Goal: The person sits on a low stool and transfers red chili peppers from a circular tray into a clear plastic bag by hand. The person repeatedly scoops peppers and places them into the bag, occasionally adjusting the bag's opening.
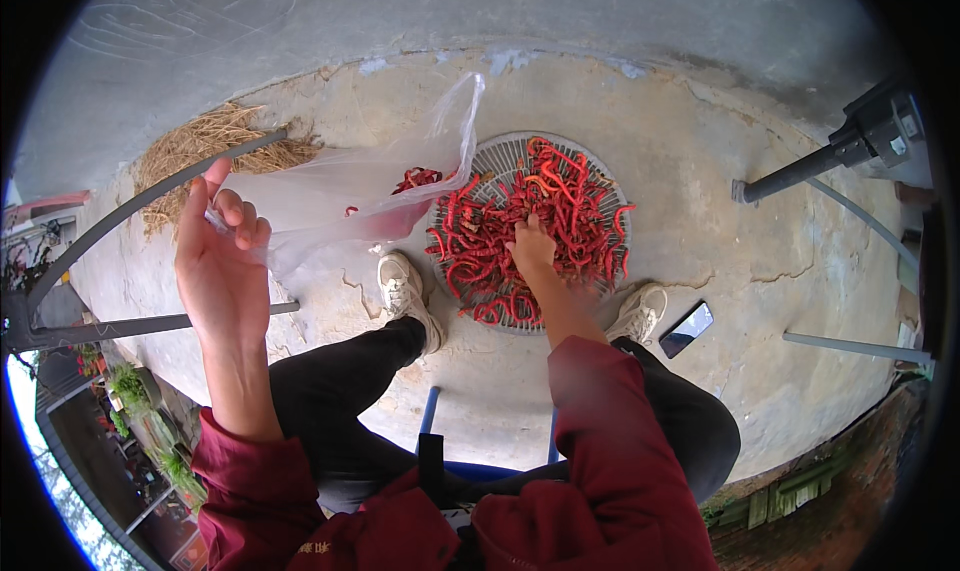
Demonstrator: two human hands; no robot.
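Note:
Many dried red chili peppers (566, 241) lie spread over a round slatted tray (480, 167) on the concrete floor between my feet. My right hand (534, 247) reaches into the chilies near the tray's middle, its fingertips touching them; whether it pinches any is not clear. On the left my left hand (229, 233) is raised, palm up with fingers curled, holding the edge of a clear plastic bag (337, 188). The bag stretches out towards the tray, its mouth beside the tray's left edge. Some red chilies show in and behind the bag.
A smartphone (686, 329) lies on the floor right of my right shoe (641, 312). Dry straw (187, 151) is heaped at the back left by the wall. Metal legs and bars (165, 323) stand at both sides. My left shoe (405, 289) is beside the tray.

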